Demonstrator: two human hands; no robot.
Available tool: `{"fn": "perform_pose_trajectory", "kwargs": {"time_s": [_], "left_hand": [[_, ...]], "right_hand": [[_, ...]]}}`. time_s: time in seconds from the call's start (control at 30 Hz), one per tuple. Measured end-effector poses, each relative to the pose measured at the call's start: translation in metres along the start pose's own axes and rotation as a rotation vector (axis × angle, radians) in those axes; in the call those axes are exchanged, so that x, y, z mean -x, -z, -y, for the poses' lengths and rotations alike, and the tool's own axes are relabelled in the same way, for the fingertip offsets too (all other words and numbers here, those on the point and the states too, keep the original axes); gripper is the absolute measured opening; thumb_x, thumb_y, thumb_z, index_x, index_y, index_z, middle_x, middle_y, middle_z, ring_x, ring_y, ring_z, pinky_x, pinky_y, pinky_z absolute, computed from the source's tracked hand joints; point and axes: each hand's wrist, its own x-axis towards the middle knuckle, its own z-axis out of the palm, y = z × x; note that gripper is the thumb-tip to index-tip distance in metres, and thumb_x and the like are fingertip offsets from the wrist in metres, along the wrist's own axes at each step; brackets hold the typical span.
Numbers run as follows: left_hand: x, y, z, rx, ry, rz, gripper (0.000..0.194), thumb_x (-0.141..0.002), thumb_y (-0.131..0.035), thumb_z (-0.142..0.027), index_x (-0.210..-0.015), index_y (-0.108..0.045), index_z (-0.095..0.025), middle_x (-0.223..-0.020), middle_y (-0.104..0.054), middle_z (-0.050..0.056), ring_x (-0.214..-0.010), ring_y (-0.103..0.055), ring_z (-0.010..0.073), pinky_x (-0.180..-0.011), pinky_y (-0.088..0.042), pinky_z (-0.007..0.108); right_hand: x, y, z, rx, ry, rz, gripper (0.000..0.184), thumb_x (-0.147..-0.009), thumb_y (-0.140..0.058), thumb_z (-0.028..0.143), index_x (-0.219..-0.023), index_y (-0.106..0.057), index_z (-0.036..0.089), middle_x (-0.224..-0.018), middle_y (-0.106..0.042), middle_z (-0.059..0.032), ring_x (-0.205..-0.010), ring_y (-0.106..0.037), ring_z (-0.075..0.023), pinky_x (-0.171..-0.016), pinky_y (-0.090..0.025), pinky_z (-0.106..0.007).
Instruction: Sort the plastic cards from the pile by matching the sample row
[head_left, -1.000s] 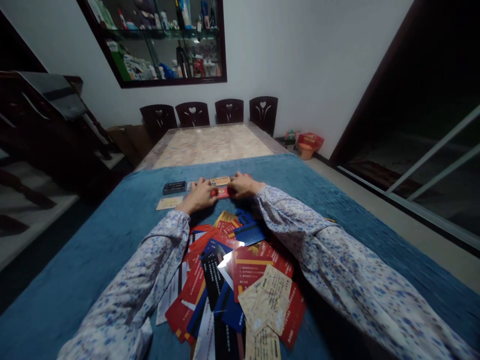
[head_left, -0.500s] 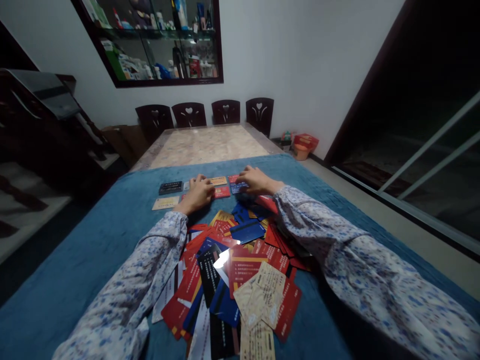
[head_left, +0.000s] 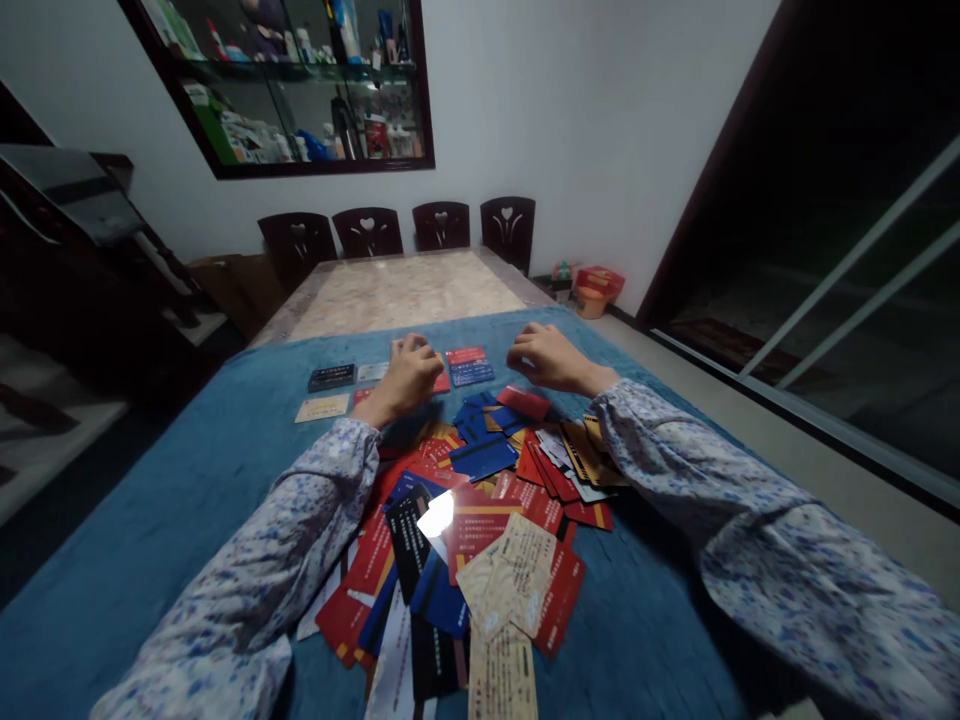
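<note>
My left hand [head_left: 409,380] is over the row of laid-out cards, fingers curled and pressed together. It covers part of a red card [head_left: 441,383], and anything in its fingertips is hidden. To the right of the row is my right hand [head_left: 553,358], fingers curled inward, with no card visible in it. Between the hands lie a red card [head_left: 466,355] and a blue card [head_left: 471,373], one overlapping the other. Further left are a black card [head_left: 331,377], a cream card [head_left: 322,408] and a pale card [head_left: 372,372]. A single red card [head_left: 524,402] lies below my right hand.
A loose heap of mixed cards [head_left: 480,520] spreads in front of me, with a fanned group of gold cards [head_left: 586,452] by my right sleeve. A blue cloth [head_left: 202,480] covers the near table. Chairs [head_left: 442,226] stand at the far end.
My right hand has moved right, off the blue and red cards, which now show fully. My left hand has shifted slightly and its fingers are more curled. The view has turned a little.
</note>
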Motion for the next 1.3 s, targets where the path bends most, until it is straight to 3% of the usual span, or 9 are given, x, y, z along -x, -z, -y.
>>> {"fn": "perform_pose_trajectory", "kwargs": {"time_s": [0.33, 0.5, 0.63, 0.93, 1.3], "left_hand": [[-0.01, -0.007, -0.025, -0.01, -0.185, -0.161, 0.024, -0.091, -0.054, -0.01, -0.083, -0.075, -0.019, -0.091, -0.069, 0.012, -0.111, -0.05, 0.0314, -0.09, -0.035, 0.049], [-0.015, -0.017, -0.051, -0.007, -0.239, -0.17, 0.026, -0.095, -0.053, -0.015, -0.086, -0.076, -0.02, -0.096, -0.07, 0.012, -0.111, -0.05, 0.0304, -0.089, -0.036, 0.048], [-0.021, -0.024, -0.079, 0.01, -0.32, -0.135, 0.018, -0.094, -0.06, -0.018, -0.089, -0.077, -0.018, -0.096, -0.07, 0.013, -0.114, -0.05, 0.0319, -0.093, -0.036, 0.05], [-0.032, -0.026, -0.139, 0.038, -0.48, -0.033, 0.02, -0.093, -0.058, -0.012, -0.099, -0.076, -0.018, -0.102, -0.07, 0.013, -0.119, -0.049, 0.031, -0.095, -0.034, 0.048], [-0.041, -0.032, -0.17, 0.05, -0.579, -0.001, 0.014, -0.095, -0.061, -0.018, -0.101, -0.074, -0.018, -0.106, -0.071, 0.012, -0.121, -0.049, 0.0303, -0.094, -0.032, 0.046]], "right_hand": [[0.043, -0.015, -0.028, -0.049, 0.022, -0.205, 0.02, -0.095, -0.057, 0.021, -0.088, -0.076, 0.021, -0.086, -0.075, -0.0084, -0.096, -0.056, -0.0251, -0.078, -0.03, -0.036], [0.071, -0.026, -0.039, -0.067, 0.013, -0.202, 0.02, -0.095, -0.056, 0.021, -0.088, -0.075, 0.023, -0.084, -0.075, -0.0078, -0.094, -0.055, -0.0248, -0.077, -0.031, -0.036], [0.094, -0.032, -0.047, -0.072, -0.007, -0.175, 0.019, -0.095, -0.057, 0.022, -0.089, -0.075, 0.022, -0.084, -0.074, -0.0081, -0.093, -0.055, -0.0247, -0.077, -0.032, -0.036], [0.138, -0.035, -0.06, -0.054, -0.087, -0.165, 0.015, -0.093, -0.06, 0.022, -0.087, -0.074, 0.023, -0.081, -0.073, -0.007, -0.091, -0.056, -0.0243, -0.074, -0.031, -0.036], [0.168, -0.041, -0.061, -0.078, -0.15, -0.193, 0.018, -0.095, -0.059, 0.025, -0.088, -0.076, 0.023, -0.083, -0.072, -0.0082, -0.091, -0.055, -0.0253, -0.076, -0.035, -0.036]]}}
